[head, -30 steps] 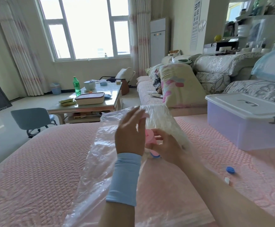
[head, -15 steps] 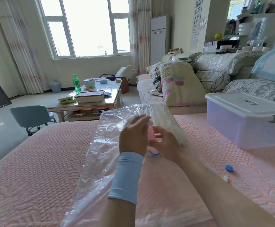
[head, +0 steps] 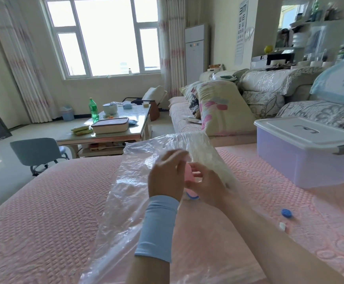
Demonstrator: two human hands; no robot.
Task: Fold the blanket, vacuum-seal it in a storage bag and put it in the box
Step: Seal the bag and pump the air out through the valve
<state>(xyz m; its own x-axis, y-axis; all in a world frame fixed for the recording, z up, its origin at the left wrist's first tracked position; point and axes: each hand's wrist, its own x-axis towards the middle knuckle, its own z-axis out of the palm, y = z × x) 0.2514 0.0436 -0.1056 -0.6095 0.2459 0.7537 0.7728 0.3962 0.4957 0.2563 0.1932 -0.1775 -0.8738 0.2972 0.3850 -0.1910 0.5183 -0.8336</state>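
The vacuum-sealing step looks in hand: the left hand (head: 166, 177) and right hand (head: 207, 186) both curl round a pink pump (head: 189, 174) on the storage bag (head: 126, 193), the blanket (head: 206, 158) bagged just beyond them, so the next move likely calls for pumping the air out, the lidded box (head: 302, 160) waiting off to their right

Both forearms reach forward, left hand (head: 165, 177) back to us, fingers curled, meeting the right hand (head: 207, 186), both gripping a pink piece (head: 189, 174) between them
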